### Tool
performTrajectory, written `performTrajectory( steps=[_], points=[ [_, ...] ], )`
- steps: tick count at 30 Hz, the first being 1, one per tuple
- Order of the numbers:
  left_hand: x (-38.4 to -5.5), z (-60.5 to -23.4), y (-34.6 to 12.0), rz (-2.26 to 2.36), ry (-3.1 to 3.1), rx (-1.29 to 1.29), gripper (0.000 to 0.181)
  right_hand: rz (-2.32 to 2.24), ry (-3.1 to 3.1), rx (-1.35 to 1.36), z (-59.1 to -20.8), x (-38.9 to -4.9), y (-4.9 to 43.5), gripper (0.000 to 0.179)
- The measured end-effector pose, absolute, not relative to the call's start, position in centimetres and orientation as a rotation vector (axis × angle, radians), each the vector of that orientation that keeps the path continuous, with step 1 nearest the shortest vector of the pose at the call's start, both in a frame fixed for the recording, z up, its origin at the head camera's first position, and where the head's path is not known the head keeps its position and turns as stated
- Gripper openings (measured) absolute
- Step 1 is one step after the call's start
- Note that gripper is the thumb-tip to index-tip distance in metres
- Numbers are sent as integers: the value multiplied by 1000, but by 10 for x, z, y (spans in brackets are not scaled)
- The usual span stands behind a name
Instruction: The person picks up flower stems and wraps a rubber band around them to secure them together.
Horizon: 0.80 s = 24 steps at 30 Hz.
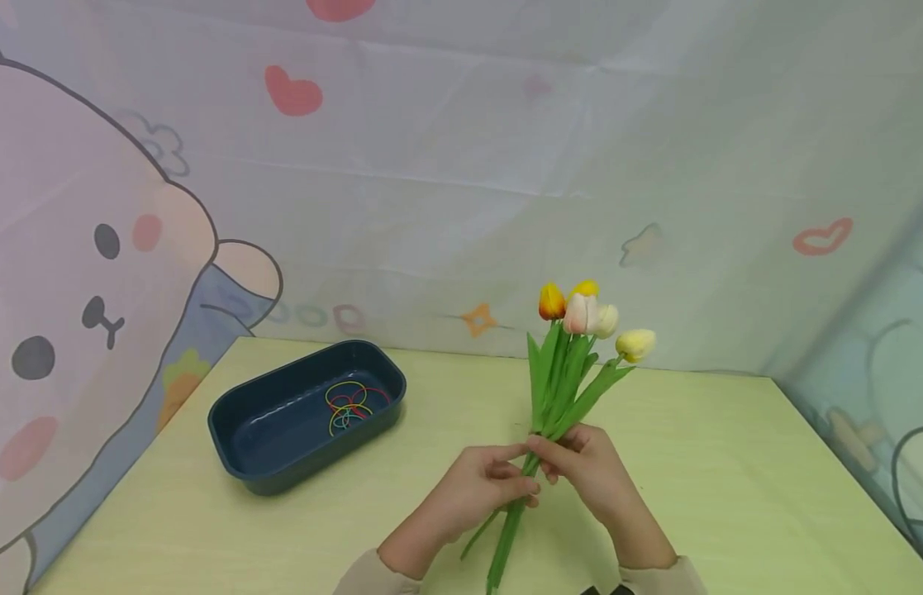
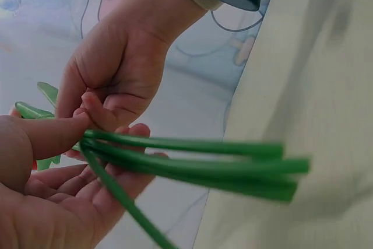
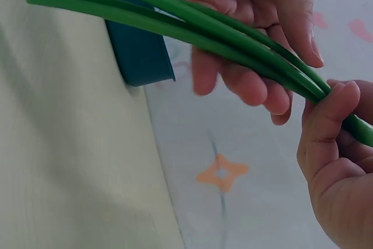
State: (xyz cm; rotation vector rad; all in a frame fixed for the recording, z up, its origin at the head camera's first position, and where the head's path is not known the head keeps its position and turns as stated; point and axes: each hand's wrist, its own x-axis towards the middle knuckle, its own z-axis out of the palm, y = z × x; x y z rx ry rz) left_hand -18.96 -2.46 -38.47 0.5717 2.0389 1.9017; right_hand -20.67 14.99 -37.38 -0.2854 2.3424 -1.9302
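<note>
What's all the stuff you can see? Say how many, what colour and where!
tulip blooms: five visible, orange-yellow, yellow, pinkish, cream, pale yellow, right of centre
leaves: several, green, below the blooms
stems: several, green, in both grips
table: one, pale yellow-green, below everything
tray: one, dark blue, table's left side
rubber bands: several overlapping, red, yellow, turquoise, inside the tray
backdrop: one, pale, behind the table
cartoon animal: one, mostly pinkish, backdrop's left
hearts: at least three, reddish, on the backdrop
star: one, orange, low on the backdrop
sleeves: two, beige, bottom edge
left grip: one bare hand, on the stems
right grip: one bare hand, nearer the blooms
</note>
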Motion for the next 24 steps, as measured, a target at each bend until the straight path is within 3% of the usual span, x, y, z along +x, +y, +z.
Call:
performTrajectory(
  steps=[5,14,24],
  points=[
    [-188,-389,-19,1955,2035,500,20,-2014,2390,-135,-372,-207,150,32],
    [-187,-390,-12,2019,2094,465,23,-2084,2399,4,-370,-206,147,33],
    [-190,-388,-14,2000,2164,464,24,-2157,2327,-29,-368,-204,143,27]
  ],
)
